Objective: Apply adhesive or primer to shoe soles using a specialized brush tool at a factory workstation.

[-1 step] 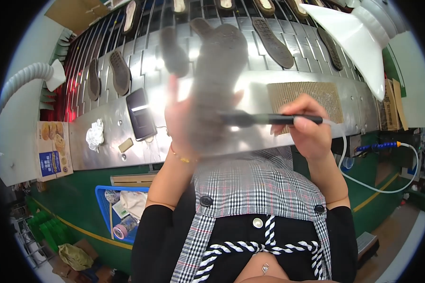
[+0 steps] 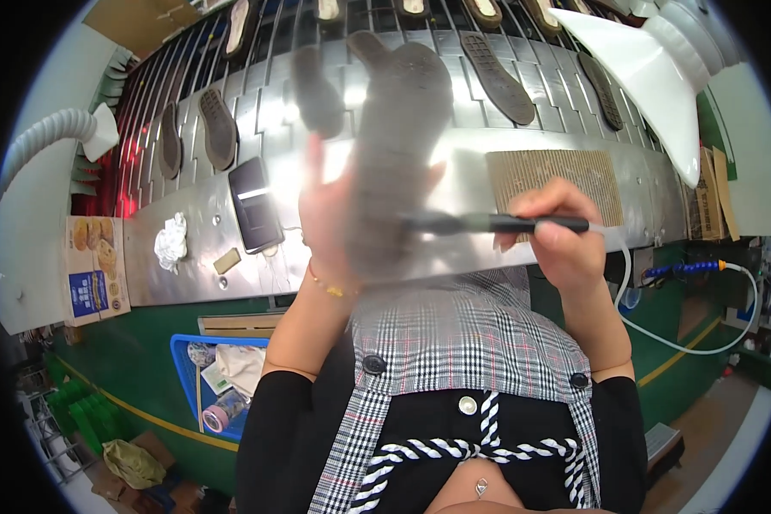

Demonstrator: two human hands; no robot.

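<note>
My left hand (image 2: 325,218) is closed round a dark grey-brown shoe sole (image 2: 403,128), held up above the metal bench with its toe end pointing away from me. The hand and the sole are blurred, and the sole hides part of the fingers. In my right hand (image 2: 564,230) is a thin black-handled brush (image 2: 514,224), gripped like a pen, with a pale hose (image 2: 621,265) running from its rear end. Its blurred tip reaches the lower part of the sole; whether it touches cannot be made out.
Several soles, one a dark sole (image 2: 497,79), lie on the slatted metal conveyor (image 2: 270,107). A phone (image 2: 255,206), white crumpled tissue (image 2: 170,243) and ribbed brown mat (image 2: 552,176) lie on the bench. A white hood (image 2: 642,64) hangs at right; a blue basket (image 2: 182,377) stands lower left.
The brush and my right hand sit slightly lower and a touch to the right. My left hand and the sole have hardly moved.
</note>
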